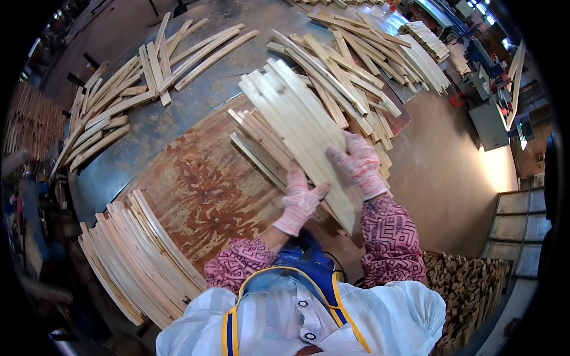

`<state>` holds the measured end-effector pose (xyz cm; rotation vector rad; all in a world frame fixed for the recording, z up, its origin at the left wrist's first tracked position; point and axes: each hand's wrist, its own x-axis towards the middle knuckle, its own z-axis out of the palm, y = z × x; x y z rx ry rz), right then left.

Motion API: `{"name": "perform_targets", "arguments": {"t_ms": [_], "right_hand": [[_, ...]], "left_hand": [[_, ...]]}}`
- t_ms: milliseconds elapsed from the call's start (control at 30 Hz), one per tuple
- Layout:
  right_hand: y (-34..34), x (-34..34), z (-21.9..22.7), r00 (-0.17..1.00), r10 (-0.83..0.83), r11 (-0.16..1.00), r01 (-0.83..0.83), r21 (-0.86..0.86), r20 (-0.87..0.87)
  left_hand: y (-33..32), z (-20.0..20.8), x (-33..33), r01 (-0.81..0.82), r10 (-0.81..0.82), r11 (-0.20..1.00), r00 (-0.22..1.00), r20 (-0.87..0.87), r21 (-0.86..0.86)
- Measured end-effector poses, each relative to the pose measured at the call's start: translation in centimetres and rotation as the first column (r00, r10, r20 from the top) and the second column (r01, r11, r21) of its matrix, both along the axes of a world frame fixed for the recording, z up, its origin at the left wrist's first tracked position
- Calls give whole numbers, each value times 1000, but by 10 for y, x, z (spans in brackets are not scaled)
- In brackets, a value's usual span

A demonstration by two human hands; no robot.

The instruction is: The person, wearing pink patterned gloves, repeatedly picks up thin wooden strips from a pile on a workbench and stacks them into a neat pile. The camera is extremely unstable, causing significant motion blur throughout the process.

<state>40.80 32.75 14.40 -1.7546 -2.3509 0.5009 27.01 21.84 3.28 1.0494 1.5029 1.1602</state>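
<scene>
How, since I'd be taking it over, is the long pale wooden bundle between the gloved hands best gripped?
Probably grip the long pale wooden bundle at its far end, across both long edges, coming from opposite the person. It runs well past the pink-and-white gloved left hand and similarly gloved right hand, leaving that stepped end uncovered.

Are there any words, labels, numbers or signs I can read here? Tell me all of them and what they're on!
There are none that I can read.
Small lit screen at the right: too small and blurred to read.
Pink patterned sleeves: a maze-like print, with no word I can make out.
Wooden boards being held: wood grain, no writing that I can see.
</scene>
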Motion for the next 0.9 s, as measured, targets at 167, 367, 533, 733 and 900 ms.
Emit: {"name": "perform_targets", "arguments": {"t_ms": [167, 367, 533, 733, 900], "right_hand": [[67, 29, 6, 998, -23, 995, 17, -99, -63], [105, 31, -87, 974, -75, 987, 104, -123, 216], [112, 59, -80, 969, 247, 941, -244, -236, -18], [131, -11, -36, 997, -54, 938, 70, -339, 56], [192, -137, -32, 912, 51, 984, -116, -137, -408]], "left_hand": [[57, 27, 31, 81, -84, 982, 996, -13, -172], [78, 23, 18, 210, -40, 907, 905, 423, -364], [69, 28, -28, 378, -178, 883, 818, 547, -278], [-2, -21, -180, -141, 149, 988, 973, 175, -56], [-10, -80, -382, -506, 546, 831, 821, 167, -232]]}}
